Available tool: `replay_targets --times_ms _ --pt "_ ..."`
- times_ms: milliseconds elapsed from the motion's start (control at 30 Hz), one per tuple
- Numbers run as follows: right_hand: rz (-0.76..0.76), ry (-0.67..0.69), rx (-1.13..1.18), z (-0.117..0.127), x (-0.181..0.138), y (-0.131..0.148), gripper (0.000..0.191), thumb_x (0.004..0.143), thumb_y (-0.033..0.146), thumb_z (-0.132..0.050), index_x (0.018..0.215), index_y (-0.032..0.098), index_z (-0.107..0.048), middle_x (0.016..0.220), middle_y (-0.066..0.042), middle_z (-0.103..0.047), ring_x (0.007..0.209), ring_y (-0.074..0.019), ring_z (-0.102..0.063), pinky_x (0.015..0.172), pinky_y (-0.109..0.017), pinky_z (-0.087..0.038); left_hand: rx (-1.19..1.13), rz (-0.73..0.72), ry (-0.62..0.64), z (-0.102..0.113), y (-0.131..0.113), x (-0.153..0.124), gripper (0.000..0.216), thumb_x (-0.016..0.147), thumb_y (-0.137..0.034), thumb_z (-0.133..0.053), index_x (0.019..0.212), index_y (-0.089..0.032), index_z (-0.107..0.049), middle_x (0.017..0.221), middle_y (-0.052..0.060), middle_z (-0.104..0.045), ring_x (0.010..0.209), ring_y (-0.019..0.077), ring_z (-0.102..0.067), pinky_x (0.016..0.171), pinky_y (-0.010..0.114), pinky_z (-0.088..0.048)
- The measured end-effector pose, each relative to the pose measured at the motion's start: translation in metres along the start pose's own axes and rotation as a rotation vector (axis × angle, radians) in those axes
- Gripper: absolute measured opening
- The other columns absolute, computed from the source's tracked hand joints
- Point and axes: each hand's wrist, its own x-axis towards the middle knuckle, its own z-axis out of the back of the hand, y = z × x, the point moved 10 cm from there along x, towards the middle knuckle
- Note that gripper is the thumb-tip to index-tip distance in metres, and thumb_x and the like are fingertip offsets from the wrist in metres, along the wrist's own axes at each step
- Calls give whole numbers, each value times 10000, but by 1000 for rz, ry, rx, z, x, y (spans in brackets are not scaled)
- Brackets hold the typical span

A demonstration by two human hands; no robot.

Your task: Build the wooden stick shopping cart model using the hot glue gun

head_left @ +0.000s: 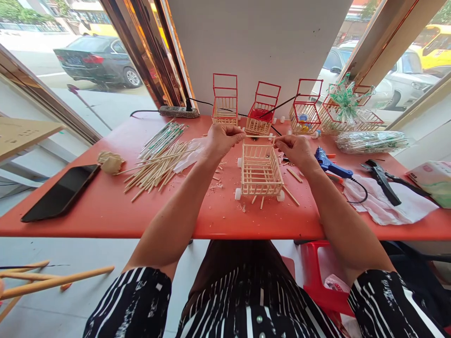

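Note:
A small cart made of wooden sticks (261,176), with white wheels, stands on the red table in front of me. Along its far top edge runs a thin wooden stick (260,136), level and crosswise. My left hand (225,138) pinches the stick's left end between thumb and fingertips. At the other end, my right hand (294,148) pinches the stick in the same way, close to the cart's far right corner. Whether the stick touches the cart's frame I cannot tell.
Loose wooden sticks (158,169), wrapped sticks (162,139) and a black phone (60,192) lie left. Finished-looking carts with red handles (264,110) line the back. A blue glue gun (331,164), a cloth (394,199) and black pliers (382,180) lie right.

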Motion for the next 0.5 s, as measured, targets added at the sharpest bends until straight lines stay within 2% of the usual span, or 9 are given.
replay_targets --times_ms 300,500 --pt "-29 5 72 0 -3 1 165 884 276 -709 943 180 -830 825 -46 -815 783 -187 -770 749 -285 -593 48 -47 -28 2 1 3 66 722 -109 -808 698 -166 -784 589 -6 -694 545 99 -569 543 210 -461" --pt "-64 -1 125 -3 -4 3 134 874 225 -721 934 180 -832 811 -30 -808 740 -179 -759 750 -294 -610 46 -48 -31 0 3 3 65 716 -108 -810 701 -165 -784 609 -5 -710 557 106 -597 576 221 -493"
